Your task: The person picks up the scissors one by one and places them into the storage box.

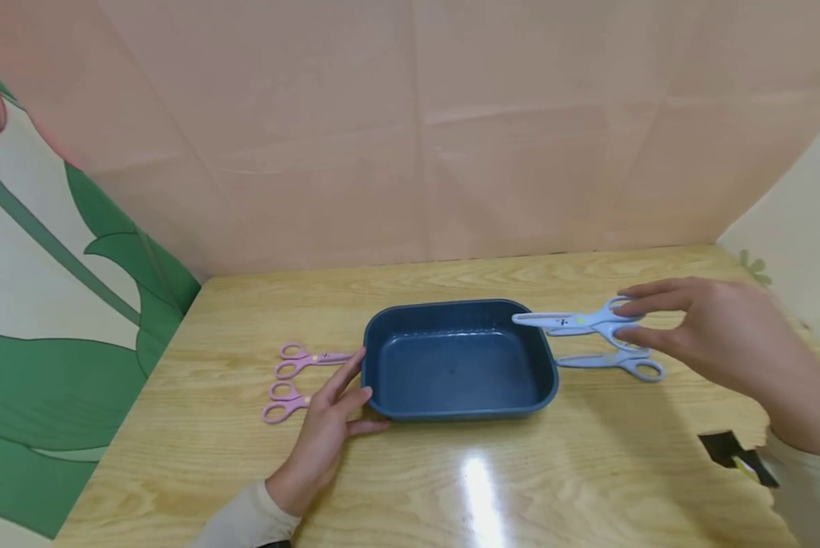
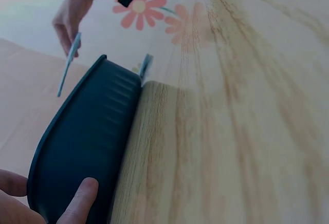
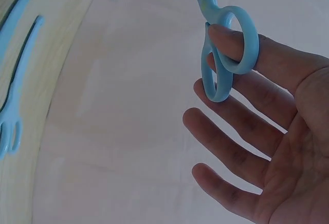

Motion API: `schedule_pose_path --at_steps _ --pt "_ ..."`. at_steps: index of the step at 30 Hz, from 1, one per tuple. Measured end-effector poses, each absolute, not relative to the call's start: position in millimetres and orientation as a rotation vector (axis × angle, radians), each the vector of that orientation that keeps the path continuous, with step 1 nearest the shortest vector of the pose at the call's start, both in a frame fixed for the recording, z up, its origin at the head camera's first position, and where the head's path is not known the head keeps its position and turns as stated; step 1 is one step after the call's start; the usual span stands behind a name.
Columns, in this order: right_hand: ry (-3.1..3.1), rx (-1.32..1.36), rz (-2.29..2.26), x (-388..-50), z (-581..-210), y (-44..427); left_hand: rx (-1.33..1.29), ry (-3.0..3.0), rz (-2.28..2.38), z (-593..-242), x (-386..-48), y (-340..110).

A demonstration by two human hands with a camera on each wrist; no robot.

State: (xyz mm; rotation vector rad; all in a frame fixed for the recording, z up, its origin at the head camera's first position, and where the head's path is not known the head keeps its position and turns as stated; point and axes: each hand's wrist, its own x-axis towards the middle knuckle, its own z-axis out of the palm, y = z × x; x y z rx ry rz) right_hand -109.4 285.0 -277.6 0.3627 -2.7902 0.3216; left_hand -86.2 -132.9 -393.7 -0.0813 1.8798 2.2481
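Note:
My right hand (image 1: 714, 327) holds a pair of light blue scissors (image 1: 591, 323) by its finger loops, above the right end of a dark blue rectangular tub (image 1: 451, 373). In the right wrist view the thumb passes through one loop (image 3: 250, 39), with the other fingers spread. My left hand (image 1: 327, 426) grips the tub's near left corner, one digit along the front wall, others at the left rim. Nothing shows inside the tub. Another pair of blue scissors (image 1: 608, 361) lies right of it; the right wrist view shows a further blue pair (image 3: 14, 21), mostly hidden in the head view.
Two pairs of pink scissors, an upper pair (image 1: 307, 358) and a lower pair (image 1: 288, 403), lie left of the tub, the lower one partly behind my left hand. The wooden table (image 1: 396, 487) meets a pinkish sheet (image 1: 416, 167) behind. Painted walls stand at both sides.

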Motion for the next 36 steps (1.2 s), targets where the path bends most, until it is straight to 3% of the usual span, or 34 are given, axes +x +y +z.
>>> schedule_pose_path --at_steps 36 --pt "-2.832 0.496 0.480 -118 -267 220 -0.078 1.910 2.195 -390 -89 -141"
